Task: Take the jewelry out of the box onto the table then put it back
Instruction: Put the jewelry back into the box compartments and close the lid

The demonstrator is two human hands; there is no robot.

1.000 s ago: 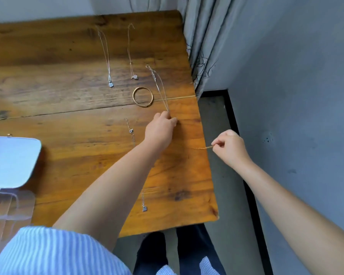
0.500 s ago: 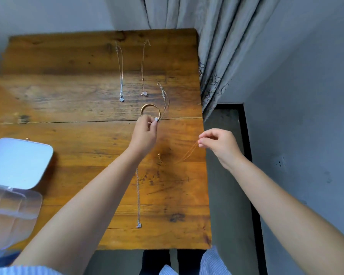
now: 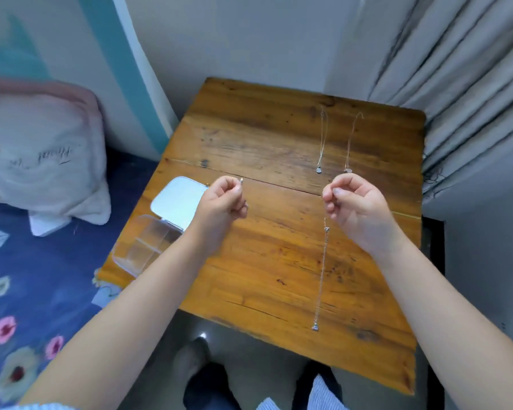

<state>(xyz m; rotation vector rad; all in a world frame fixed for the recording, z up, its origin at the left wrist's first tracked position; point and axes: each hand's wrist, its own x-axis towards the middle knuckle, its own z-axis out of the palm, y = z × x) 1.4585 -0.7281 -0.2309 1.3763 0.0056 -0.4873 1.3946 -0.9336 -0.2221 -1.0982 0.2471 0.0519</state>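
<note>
Both hands pinched shut, left hand [image 3: 224,199] on gold bangle [image 3: 241,182], right hand [image 3: 353,202] (contents unclear); chain could tangle.

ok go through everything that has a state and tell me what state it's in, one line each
Box: open, lid flipped back, flat on the table.
Left hand: closed, a small metal piece at the fingertips.
Right hand: closed in a pinch; what it holds is unclear.
Near necklace: laid out straight on the table.
Two far necklaces: laid out straight, side by side.
</note>
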